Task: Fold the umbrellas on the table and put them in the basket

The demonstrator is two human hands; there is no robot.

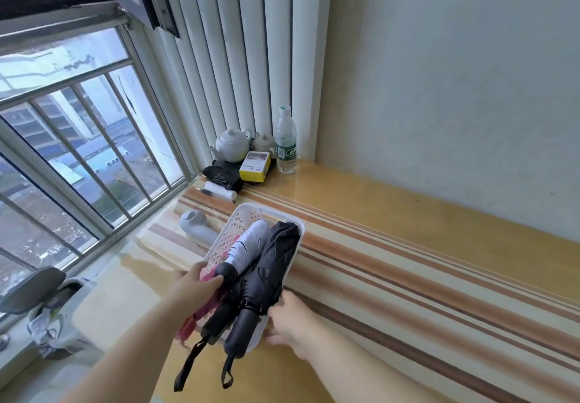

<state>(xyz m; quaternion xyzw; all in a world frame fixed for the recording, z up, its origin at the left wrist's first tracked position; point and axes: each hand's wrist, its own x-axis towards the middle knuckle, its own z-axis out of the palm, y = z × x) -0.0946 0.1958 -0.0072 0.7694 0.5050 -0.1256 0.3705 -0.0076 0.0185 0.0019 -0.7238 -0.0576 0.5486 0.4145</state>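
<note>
A big window (72,139) with metal bars fills the left side, and gray daylight comes in through it. Buildings and blue roofs show outside, far below. White blind slats (238,67) hang in the corner beside it. A plain pale wall (455,89) stands on the right. Below runs a shiny yellow table (439,230) with brown stripes. In its far corner sit a white teapot (233,144), a water bottle (286,140) and a yellow box (255,166). A gray chair arm (31,289) shows at the lower left.

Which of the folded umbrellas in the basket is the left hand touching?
The pink umbrella, at the basket's left side; the left hand rests on it, beside the white and black ones.
</note>
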